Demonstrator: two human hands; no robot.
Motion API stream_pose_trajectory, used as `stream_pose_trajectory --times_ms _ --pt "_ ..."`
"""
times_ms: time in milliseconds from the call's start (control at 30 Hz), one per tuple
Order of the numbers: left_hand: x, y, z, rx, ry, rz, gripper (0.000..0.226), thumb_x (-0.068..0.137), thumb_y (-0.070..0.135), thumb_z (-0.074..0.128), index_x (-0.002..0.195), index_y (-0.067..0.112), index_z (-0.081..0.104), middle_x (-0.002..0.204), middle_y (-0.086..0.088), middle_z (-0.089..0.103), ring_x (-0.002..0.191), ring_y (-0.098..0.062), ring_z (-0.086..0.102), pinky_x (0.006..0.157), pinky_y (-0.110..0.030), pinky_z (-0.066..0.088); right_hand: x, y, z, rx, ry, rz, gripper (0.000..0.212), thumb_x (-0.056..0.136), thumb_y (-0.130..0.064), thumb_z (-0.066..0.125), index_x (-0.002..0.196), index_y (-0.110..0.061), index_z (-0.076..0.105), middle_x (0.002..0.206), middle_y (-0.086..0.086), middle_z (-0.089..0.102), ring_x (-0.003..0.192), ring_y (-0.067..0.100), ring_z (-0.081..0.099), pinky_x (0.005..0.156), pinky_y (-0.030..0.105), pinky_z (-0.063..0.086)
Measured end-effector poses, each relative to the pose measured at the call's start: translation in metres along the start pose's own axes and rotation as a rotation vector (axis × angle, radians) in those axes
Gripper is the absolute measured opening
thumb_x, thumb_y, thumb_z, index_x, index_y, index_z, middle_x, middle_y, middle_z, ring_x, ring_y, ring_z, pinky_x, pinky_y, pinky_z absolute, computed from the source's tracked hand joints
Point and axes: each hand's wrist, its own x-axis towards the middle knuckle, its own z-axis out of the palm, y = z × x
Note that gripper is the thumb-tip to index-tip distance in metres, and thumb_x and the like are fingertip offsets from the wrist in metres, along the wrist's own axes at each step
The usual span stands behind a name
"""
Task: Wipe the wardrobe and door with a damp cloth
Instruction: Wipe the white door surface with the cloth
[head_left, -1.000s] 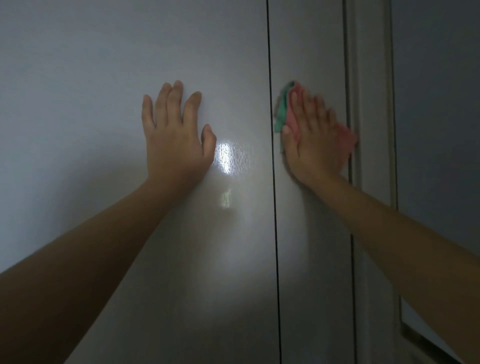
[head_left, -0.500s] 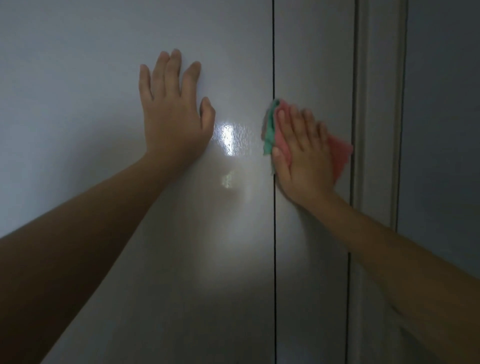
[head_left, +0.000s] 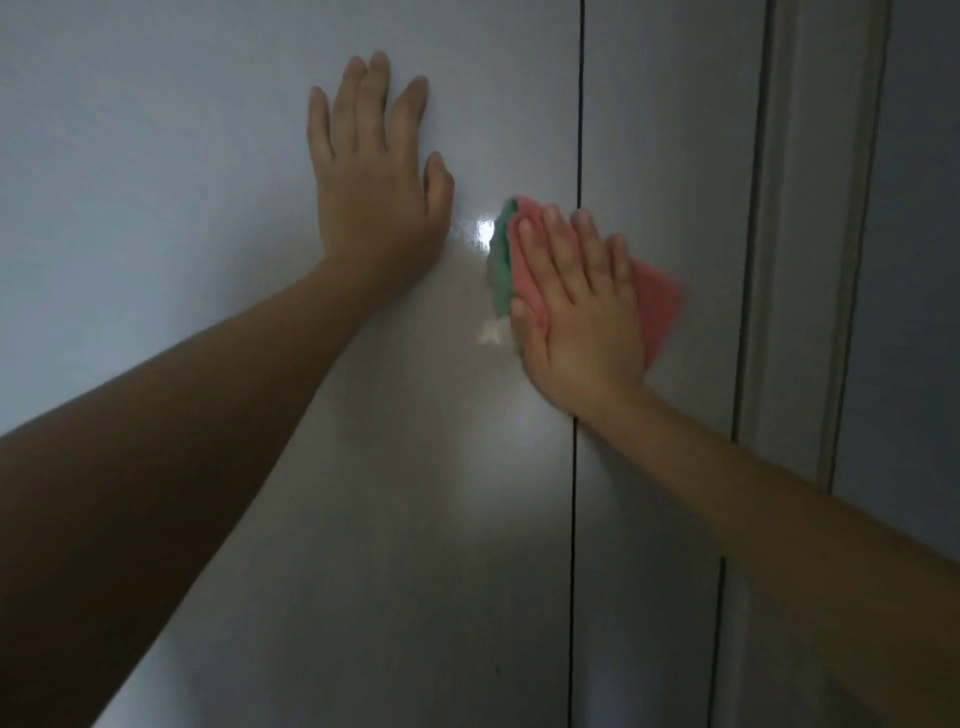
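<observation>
A glossy white wardrobe door fills most of the view, with a dark vertical seam between its two panels. My left hand lies flat against the left panel, fingers spread, holding nothing. My right hand presses a pink and green cloth flat onto the wardrobe, right over the seam. The cloth's green edge sticks out to the left of my fingers, beside a bright light reflection.
To the right of the wardrobe runs a white vertical frame strip, and beyond it a darker grey surface. The scene is dim.
My right hand has slid the cloth down and to the left, from the right panel across the seam toward the left panel. My left hand stays flat on the door.
</observation>
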Motion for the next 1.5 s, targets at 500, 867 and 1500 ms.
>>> stream_pose_trajectory --times_ms 500,867,1500 --pt "-0.126 -0.081 -0.077 0.074 -0.187 -0.199 0.054 0.087 0.027 0.041 0.134 0.000 0.045 0.139 -0.033 0.038 0.131 -0.046 0.035 0.106 -0.063 0.024 -0.046 -0.054 0.017 0.130 -0.071 -0.505 0.053 0.094 -0.032 0.037 0.144 -0.011 0.041 0.149 0.005 0.037 0.138 0.029 0.028 0.118 0.039 0.002" --pt "-0.126 -0.164 -0.082 0.133 -0.082 -0.167 0.048 0.092 0.022 0.040 0.134 -0.001 0.043 0.139 -0.030 0.037 0.127 -0.047 0.036 0.105 -0.058 0.027 -0.113 -0.142 0.046 0.116 -0.302 -0.936 0.052 0.093 -0.030 0.033 0.144 -0.017 0.042 0.149 -0.002 0.041 0.138 0.021 0.026 0.118 0.037 -0.005" --pt "-0.117 -0.236 -0.075 0.064 -0.081 -0.106 0.056 0.095 0.031 0.032 0.149 0.014 0.029 0.155 -0.018 0.022 0.145 -0.032 0.017 0.118 -0.046 0.006 -0.049 -0.212 0.052 0.098 -0.195 -0.732 0.049 0.100 -0.030 0.030 0.146 -0.017 0.038 0.153 0.001 0.032 0.143 0.026 0.025 0.116 0.051 0.016"
